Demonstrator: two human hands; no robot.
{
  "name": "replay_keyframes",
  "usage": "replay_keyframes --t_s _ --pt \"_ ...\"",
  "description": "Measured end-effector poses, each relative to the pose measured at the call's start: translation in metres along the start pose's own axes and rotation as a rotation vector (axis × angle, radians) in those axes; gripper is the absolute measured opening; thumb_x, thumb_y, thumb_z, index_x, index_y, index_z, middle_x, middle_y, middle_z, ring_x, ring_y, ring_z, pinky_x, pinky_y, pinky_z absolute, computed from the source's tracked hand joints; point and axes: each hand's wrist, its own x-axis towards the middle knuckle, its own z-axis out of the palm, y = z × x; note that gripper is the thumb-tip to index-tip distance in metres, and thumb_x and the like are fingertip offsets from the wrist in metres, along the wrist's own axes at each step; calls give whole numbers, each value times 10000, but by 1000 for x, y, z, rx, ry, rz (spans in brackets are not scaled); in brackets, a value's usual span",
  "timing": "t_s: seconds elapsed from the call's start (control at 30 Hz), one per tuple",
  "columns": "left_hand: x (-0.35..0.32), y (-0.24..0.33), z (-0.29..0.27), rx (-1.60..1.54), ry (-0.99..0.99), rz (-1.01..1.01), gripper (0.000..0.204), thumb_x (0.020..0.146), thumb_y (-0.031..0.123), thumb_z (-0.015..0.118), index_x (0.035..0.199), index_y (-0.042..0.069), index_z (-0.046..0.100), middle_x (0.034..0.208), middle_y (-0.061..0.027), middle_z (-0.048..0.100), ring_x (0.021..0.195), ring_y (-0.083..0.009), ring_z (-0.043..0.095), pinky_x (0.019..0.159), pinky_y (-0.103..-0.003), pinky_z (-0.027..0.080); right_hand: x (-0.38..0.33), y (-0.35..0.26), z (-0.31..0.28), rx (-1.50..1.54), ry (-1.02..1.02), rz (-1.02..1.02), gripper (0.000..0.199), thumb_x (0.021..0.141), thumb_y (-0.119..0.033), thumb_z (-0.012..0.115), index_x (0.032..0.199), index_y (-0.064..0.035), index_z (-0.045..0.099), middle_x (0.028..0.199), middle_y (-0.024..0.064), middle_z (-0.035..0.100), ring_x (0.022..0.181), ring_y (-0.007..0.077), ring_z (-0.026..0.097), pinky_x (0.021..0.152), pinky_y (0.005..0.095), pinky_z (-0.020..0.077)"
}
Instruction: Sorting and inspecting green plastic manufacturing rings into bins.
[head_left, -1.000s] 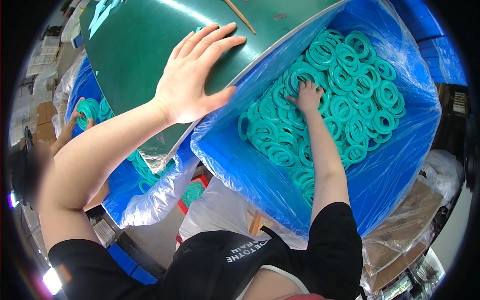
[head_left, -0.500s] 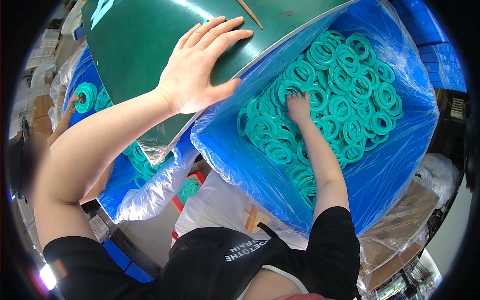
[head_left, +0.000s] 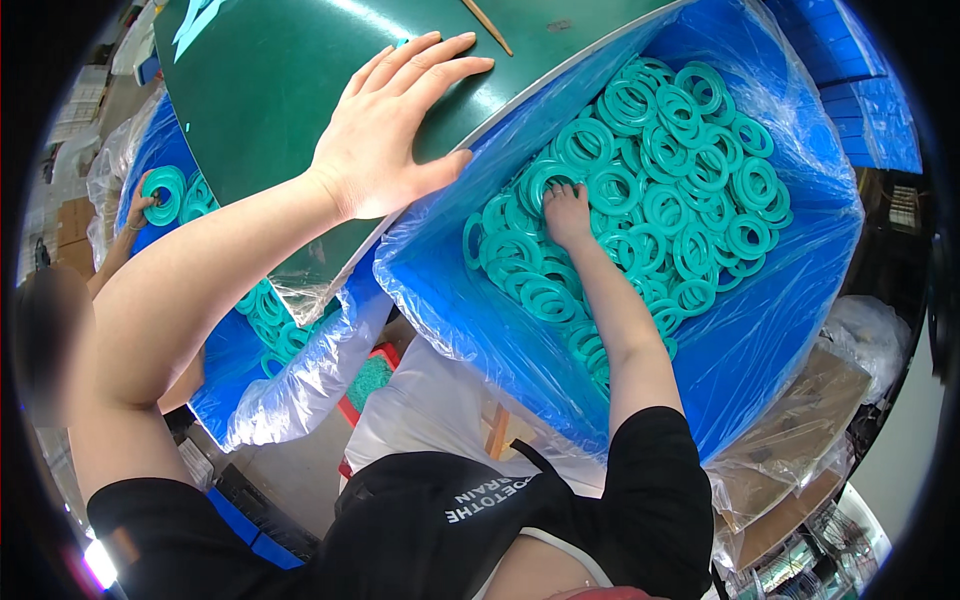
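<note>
Teal rings (head_left: 640, 170): flat plastic or rubber washers, a big loose heap in the blue-lined bin (head_left: 800, 290) on my right. They lie jumbled, most flat or slightly tilted, holes facing roughly up toward the camera. A ring is round, so it has no long axis to speak of. The heap itself runs from lower left to upper right across the bin.

My right hand (head_left: 566, 212) is down in the heap at its near-left part, fingers curled narrowly into the rings, knuckles up. It touches several. I cannot tell whether any ring is actually pinched, since the fingertips are buried.

My left hand (head_left: 392, 130) lies flat and spread wide on the dark green table top (head_left: 260, 90), palm down and holding nothing, thumb near the table's edge just beside the bin liner.

Progress, as a judgement: the bin looks close to full and nothing teal lies by my left hand, so most of the pile is untouched.

Further out: a thin wooden stick (head_left: 487, 25) lies on the table near the top edge. On the far left is a second blue-lined bin (head_left: 230, 370) with more of the same rings. There a co-worker's hand (head_left: 140, 208) holds one ring (head_left: 163, 190). A clear plastic sheet (head_left: 300, 380) hangs between the two bins, and a cardboard box (head_left: 800, 420) is at lower right.
</note>
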Motion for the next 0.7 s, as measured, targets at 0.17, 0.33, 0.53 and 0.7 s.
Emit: replay_keyframes --t_s 0.17,0.33,0.53,0.7 --pt "-5 -2 -1 0 9 -3 683 680 292 594 1323 154 406 1421 -71 355 1337 -282 282 1115 -467 183 -30 16 -79 213 57 224 413 618 -229 742 941 -67 543 859 79 614 911 212 573 921 486 318" --pt "-6 -2 -1 19 29 2 676 689 269 591 1328 163 397 1427 -60 348 1338 -274 281 1120 -458 180 -98 32 -78 76 66 366 459 632 -362 758 927 -66 569 890 46 594 921 202 549 901 453 305" --pt "-4 1 3 3 47 17 657 700 264 594 1324 176 408 1427 -46 353 1337 -261 285 1121 -444 186 -130 24 -33 117 -149 480 377 651 -383 736 827 -62 646 894 95 617 896 219 562 928 432 300" --pt "-5 5 -1 12 75 33 643 714 256 594 1326 183 410 1424 -38 358 1335 -256 288 1118 -443 194 -132 40 -50 252 97 597 394 621 -377 751 795 -47 624 764 107 615 792 248 583 900 439 302"
